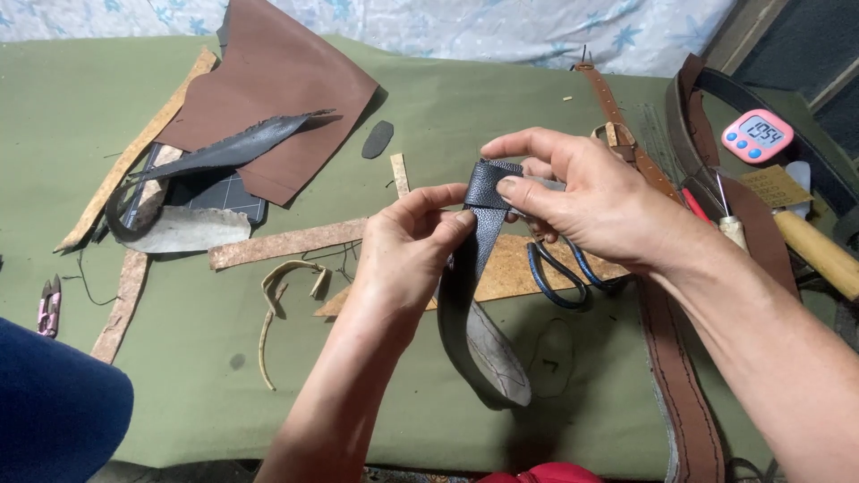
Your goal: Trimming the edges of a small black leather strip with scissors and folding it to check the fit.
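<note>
- The left hand (407, 246) and right hand (582, 197) both pinched the folded top of a dark leather strap (474, 295), held above the green worktop (537, 107) centre.
- A pink round-cornered timer (757, 135) sat far right.
- Blue-handled scissors (564, 273) lay beneath the right hand.

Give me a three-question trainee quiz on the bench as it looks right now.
1. True or false: both hands pinch the dark strap.
2. Which lies under the right hand? A scissors B timer C snips
3. What colour is the cloth covering the table?

Key: 1 true; 2 A; 3 green.
</note>
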